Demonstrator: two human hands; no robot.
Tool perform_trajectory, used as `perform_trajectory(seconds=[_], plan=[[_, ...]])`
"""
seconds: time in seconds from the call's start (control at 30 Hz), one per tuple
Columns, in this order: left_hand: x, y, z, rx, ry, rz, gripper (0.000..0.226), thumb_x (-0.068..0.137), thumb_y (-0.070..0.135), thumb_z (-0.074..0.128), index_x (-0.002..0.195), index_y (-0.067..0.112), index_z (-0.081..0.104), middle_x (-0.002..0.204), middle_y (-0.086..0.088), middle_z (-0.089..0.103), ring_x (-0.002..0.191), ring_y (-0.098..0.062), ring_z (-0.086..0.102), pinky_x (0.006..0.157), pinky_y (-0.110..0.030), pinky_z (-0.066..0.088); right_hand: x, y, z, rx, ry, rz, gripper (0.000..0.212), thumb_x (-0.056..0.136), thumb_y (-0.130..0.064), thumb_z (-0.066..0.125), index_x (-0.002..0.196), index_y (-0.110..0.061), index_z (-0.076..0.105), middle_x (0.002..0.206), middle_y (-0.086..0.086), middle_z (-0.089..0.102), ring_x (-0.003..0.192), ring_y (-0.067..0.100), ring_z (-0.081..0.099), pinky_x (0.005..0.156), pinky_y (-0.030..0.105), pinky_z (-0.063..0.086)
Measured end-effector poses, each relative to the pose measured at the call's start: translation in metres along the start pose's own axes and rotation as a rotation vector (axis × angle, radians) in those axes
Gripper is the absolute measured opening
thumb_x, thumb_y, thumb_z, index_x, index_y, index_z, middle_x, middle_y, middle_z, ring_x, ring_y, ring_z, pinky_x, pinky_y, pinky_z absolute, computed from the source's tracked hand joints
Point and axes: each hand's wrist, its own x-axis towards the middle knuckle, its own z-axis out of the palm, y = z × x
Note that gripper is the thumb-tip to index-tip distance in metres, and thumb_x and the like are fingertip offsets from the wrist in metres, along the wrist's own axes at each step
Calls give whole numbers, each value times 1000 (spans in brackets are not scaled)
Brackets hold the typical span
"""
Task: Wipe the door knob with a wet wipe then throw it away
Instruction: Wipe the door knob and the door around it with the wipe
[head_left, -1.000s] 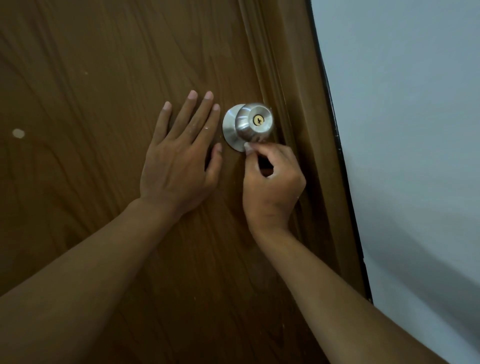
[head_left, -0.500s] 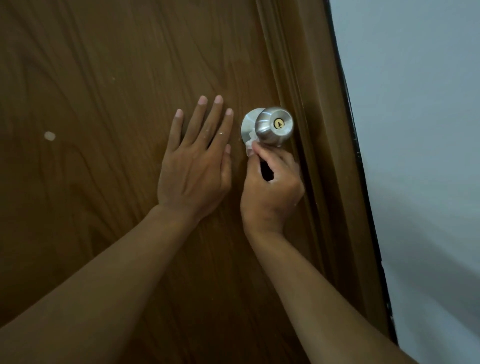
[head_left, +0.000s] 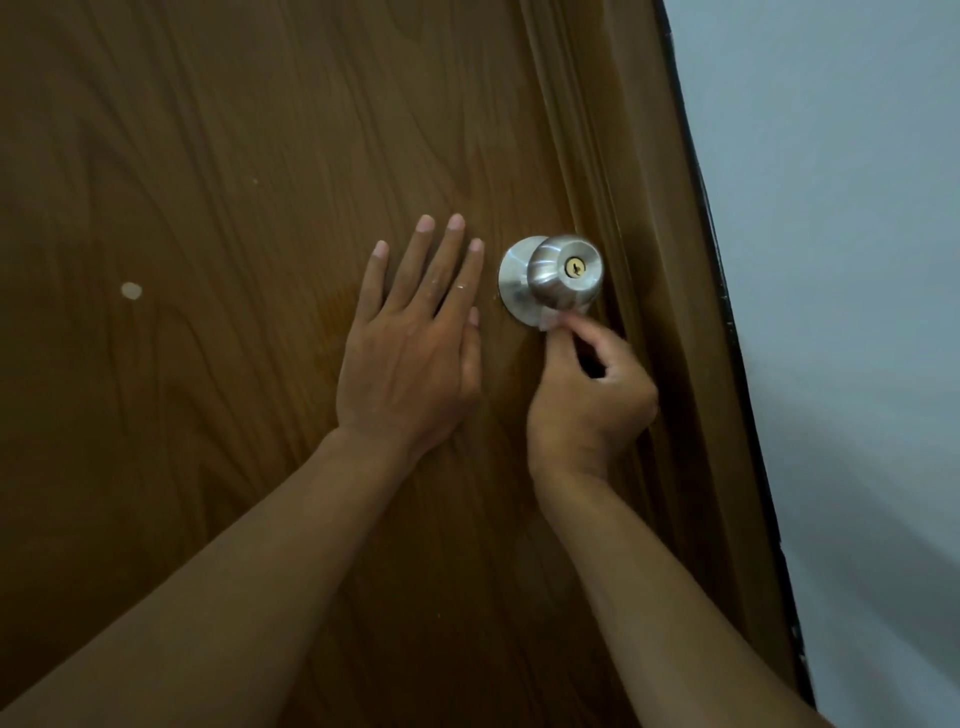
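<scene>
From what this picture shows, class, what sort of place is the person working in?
Probably indoors, at a room doorway in a home or similar building: a wood-grain door with a keyed metal door knob, a brown frame, and a plain pale wall beside it.

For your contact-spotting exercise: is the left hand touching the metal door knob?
Apart. The head view shows the left hand flat on the door, with a strip of brown wood visible between its fingers and the door knob.

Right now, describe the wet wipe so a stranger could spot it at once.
Find the brown wooden door and its steel door knob near the right edge. Under the knob, the right hand pinches the wet wipe: a small pale scrap, the only soft white thing there.
</scene>
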Motion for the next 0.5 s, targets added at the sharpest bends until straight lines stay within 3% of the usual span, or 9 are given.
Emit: perform_trajectory(seconds=[0.1, 0.2, 0.33, 0.5], plan=[[0, 0, 1, -1, 3, -4, 56, 105, 27, 36, 158, 10, 34, 167, -10, 25, 156, -27, 18, 127, -52, 14, 8, -2, -2, 17, 8, 74, 12, 90, -21, 71, 101, -25, 76, 85, -25, 65, 85, -15, 59, 68, 4, 47], [1, 0, 0, 0, 6, -1, 56, 105, 27, 36, 158, 10, 35, 167, -10, 26, 156, -27, 19, 127, -52, 15, 7, -6, -2, -12, -30, 39, 12, 90, -21, 72, 101, -25, 75, 88, -21, 68, 88, -14, 60, 70, -1, 46], [0, 1, -1, 8, 4, -7, 55, 106, 27, 35, 158, 10, 34, 167, -10, 26, 156, -27, 18, 127, -51, 14, 23, -10, -1, -53, 9, -38, 13, 91, -20, 71, 102, -27, 72, 88, -23, 66, 86, -8, 63, 77, 16, 56], [0, 1, 0, 12, 10, -7, 55, 106, 28, 34, 158, 10, 35, 167, -10, 26, 156, -26, 18, 127, -52, 15, 27, -1, -6, -86, -38, -157, 17, 93, -19, 67, 109, -22, 72, 102, -13, 71, 90, 12, 72, 76, 38, 62]])
